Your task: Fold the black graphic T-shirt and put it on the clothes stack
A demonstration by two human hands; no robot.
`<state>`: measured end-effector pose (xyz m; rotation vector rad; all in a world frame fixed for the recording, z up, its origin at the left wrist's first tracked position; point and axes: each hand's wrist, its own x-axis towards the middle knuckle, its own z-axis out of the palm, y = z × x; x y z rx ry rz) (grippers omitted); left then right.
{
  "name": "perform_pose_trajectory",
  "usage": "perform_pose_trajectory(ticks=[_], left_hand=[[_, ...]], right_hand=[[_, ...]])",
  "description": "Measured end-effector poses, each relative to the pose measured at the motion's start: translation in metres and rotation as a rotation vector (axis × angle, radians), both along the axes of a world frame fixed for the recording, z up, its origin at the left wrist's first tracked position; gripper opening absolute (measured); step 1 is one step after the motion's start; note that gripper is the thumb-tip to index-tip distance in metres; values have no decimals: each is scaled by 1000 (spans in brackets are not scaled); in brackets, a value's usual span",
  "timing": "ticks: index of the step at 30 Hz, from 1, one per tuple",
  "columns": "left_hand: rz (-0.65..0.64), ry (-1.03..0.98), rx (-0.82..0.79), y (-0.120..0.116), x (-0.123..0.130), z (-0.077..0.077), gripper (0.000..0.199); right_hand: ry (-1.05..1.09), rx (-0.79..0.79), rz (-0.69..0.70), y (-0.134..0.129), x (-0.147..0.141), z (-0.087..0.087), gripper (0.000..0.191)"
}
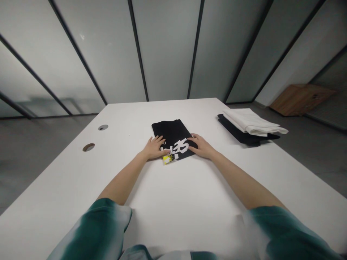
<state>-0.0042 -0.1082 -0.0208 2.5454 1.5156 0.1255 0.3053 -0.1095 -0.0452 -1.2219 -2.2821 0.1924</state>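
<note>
A folded black T-shirt (170, 132) with large white lettering and a small yellow print lies on the white table (173, 191), its folded end toward me. My left hand (154, 148) rests flat on the shirt's near left corner, fingers spread. My right hand (202, 147) lies on its near right side, also flat and not gripping. Part of the lettering is hidden beneath my left hand. Green-and-white tie-dyed sleeves (97, 227) cover my upper arms at the bottom of the view.
To the right on the table, a folded white cloth (251, 122) lies on a folded black garment (238, 131). Several round grommet holes (103, 127) are set in the tabletop's left side. A wooden board (300, 99) stands on the grey floor beyond the table, before frosted glass walls.
</note>
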Motion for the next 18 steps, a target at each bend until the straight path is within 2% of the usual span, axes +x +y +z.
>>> perform_pose_trajectory(ticks=[5, 8, 10, 13, 15, 18], left_hand=[[88, 24, 6, 5, -1, -7, 85], [165, -10, 22, 8, -3, -8, 86], [168, -71, 99, 7, -3, -6, 86], [-22, -189, 199, 0, 1, 1, 68], [-178, -220, 197, -7, 9, 6, 59], [-315, -172, 171, -18, 22, 10, 57]], right_hand=[[-98, 3, 91, -10, -11, 11, 44], [-184, -63, 111, -13, -18, 12, 56], [-219, -93, 92, -14, -21, 11, 64], [-238, -120, 62, -15, -22, 10, 70], [-239, -122, 51, -15, -22, 10, 71], [-222, -70, 60, -15, -22, 11, 69]])
